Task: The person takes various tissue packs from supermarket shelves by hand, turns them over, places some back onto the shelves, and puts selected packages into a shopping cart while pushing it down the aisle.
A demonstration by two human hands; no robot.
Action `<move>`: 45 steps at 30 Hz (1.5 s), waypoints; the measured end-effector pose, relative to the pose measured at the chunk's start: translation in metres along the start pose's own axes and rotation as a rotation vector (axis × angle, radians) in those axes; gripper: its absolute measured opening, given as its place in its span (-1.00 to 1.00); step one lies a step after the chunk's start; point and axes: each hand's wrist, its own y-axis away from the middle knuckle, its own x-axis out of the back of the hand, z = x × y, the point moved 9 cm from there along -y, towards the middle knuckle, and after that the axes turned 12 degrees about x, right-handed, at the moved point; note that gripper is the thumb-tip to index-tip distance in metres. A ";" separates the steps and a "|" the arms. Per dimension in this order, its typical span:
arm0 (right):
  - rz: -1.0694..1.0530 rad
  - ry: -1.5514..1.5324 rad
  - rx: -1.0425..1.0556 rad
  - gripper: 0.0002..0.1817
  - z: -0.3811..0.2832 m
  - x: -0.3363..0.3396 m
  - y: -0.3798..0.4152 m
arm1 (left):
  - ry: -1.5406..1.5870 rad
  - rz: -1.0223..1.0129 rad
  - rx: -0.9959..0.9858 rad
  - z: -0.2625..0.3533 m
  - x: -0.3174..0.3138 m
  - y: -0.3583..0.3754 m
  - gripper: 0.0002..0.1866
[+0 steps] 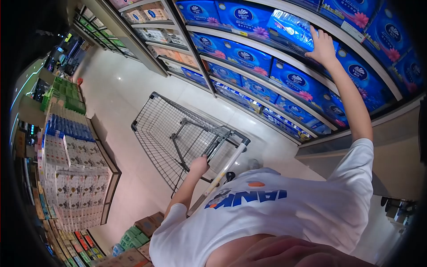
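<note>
Blue plastic wraps the Vinda tissue pack (pixel 290 32) at the person's right hand (pixel 323 49), on an upper tier of the store shelving (pixel 213 31). That hand grasps the pack's end, its fingers spread over the glossy wrapper and its thumb held apart from them, towards the shelf's front edge; how firmly it grips, I cannot tell. More blue Vinda packs (pixel 243 55) with pink flowers line the tiers below and beside it, and packs in paler wrappers (pixel 149 14) sit in the next bay.

The left hand (pixel 199 166) is clenched on the rear part of a wire shopping cart (pixel 160 129), just forward of its pale handlebar (pixel 218 178); the exact part inside the fist is hidden. The cart stands on the glossy pale floor (pixel 120 80), between the shelving and a low display platform (pixel 111 191) stacked with white patterned packs (pixel 80 191), with blue packs and green packs (pixel 66 95) further along. Across the person's white T-shirt (pixel 284 222) run blue lettering and an orange spot
</note>
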 end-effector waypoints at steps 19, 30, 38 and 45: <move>0.565 -1.321 -0.379 0.01 -0.045 0.070 0.105 | -0.340 -0.304 -0.028 -0.018 0.051 0.003 -0.43; -0.072 -1.876 -0.041 -0.17 -0.145 0.035 0.048 | 1.987 0.041 -0.743 0.151 0.301 0.012 -0.18; 0.239 -2.086 0.043 -0.26 -0.079 0.048 0.017 | 2.417 0.283 -0.737 0.179 0.274 0.050 -0.29; 0.435 -2.500 -0.164 0.23 -0.168 0.022 0.103 | 2.442 0.499 -0.765 0.203 0.325 0.072 -0.12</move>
